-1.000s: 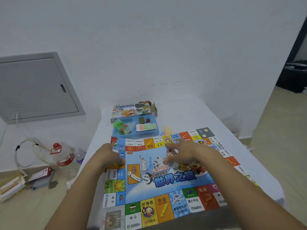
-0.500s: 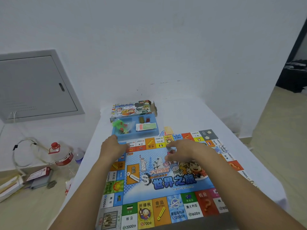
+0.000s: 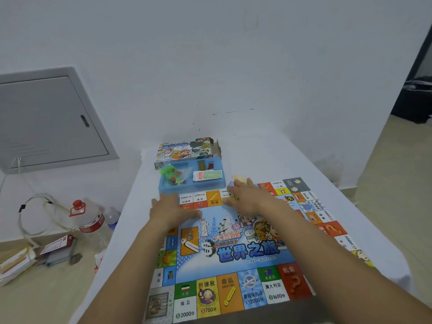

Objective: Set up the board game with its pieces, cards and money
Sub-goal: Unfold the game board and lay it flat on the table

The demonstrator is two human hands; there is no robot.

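Observation:
The colourful game board point(image 3: 233, 253) lies unfolded on the white table point(image 3: 292, 160). My left hand point(image 3: 171, 210) rests flat on the board's far left corner, fingers straight. Over the far edge near the middle, my right hand point(image 3: 247, 195) lies flat with spread fingers. Just beyond the board stands a blue tray point(image 3: 164, 187) holding a bag of green pieces point(image 3: 171, 173), a stack of paper money point(image 3: 208, 176) and small brown and red pieces point(image 3: 205, 165). The printed game box point(image 3: 184, 150) sits behind the tray. A small yellow card point(image 3: 238, 177) lies by my right fingertips.
On the floor at left stand a large water bottle with a red cap point(image 3: 90, 218), a coiled cable point(image 3: 35, 213) and stacked books point(image 3: 18, 263). A grey wall panel point(image 3: 46, 120) is at the left. The table's left and right edges drop to the floor.
Both hands have slid forward along the board toward its far edge, and the board has shifted a little with them.

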